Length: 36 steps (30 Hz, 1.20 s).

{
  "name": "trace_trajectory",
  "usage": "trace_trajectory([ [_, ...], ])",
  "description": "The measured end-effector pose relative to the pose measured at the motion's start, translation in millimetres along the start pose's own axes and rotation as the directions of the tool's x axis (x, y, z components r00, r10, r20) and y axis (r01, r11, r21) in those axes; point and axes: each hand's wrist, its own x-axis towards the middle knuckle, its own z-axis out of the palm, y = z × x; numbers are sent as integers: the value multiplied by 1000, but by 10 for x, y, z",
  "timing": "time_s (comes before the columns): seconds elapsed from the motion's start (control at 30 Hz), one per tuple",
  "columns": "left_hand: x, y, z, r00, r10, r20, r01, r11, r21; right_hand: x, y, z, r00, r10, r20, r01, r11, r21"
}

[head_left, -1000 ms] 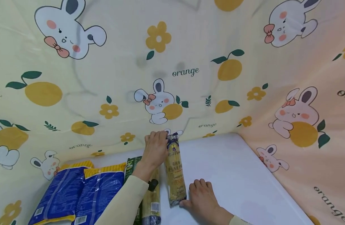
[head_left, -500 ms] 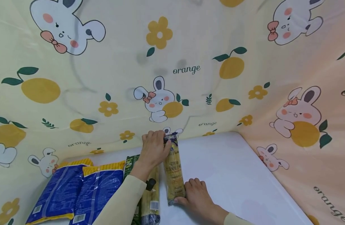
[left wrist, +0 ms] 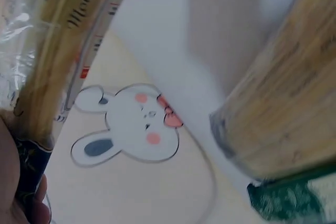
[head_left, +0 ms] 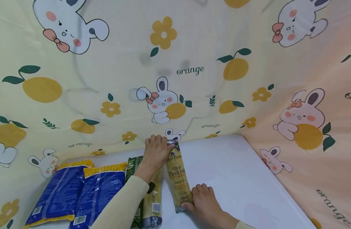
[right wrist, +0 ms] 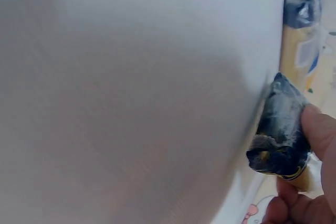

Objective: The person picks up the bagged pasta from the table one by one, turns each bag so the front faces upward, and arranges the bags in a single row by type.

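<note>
A clear pack of spaghetti (head_left: 178, 178) with dark blue ends slants over the white table, its far end tipped a little to the left. My left hand (head_left: 155, 154) pinches the far end, the thumb lying on the front. At the near end, my right hand (head_left: 205, 202) holds the pack between thumb and fingers. The right wrist view shows its crumpled dark blue end (right wrist: 281, 140) under the thumb. In the left wrist view, printed lettering shows on the held pack (left wrist: 58, 51), and fingers wrap its blue end.
Left of the held pack lies a second spaghetti pack (head_left: 152, 206), partly under the left forearm. A green pack (head_left: 132, 167) lies beside it. Two blue bags with yellow ends (head_left: 62, 190) lie farther left. A rabbit-and-orange patterned cloth (head_left: 192, 95) rises behind the white table (head_left: 235, 178).
The held pack has tilted slightly, its far end shifting left. My left thumb has come onto its front, and my right thumb has moved over its near end.
</note>
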Motion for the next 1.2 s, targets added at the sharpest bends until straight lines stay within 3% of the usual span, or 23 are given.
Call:
trace_trajectory([
  [0.37,-66,250,289,996,77,-34,-77,997,18,-234,91,-164,989,21,144,-23,1000,11],
  [0.5,-62,315,365,995,81,50,-79,996,-37,-268,114,-164,988,19,154,-20,1000,5],
  [0.67,-68,374,390,983,81,168,-73,996,-56,-303,144,-173,988,6,153,-5,1000,-4],
  [0.9,-146,370,446,965,87,248,-74,995,-61,-323,183,-192,990,-5,141,5,1000,-1],
  [0.97,-185,369,473,947,89,308,-63,994,-94,-325,195,-200,989,3,149,-3,1000,0],
  [1.13,-357,426,527,861,88,501,-27,991,-128,-293,208,-244,980,39,194,-37,999,-13],
  [1.2,-440,482,523,841,94,532,-34,992,-121,-275,206,-264,977,51,207,-46,998,-30],
])
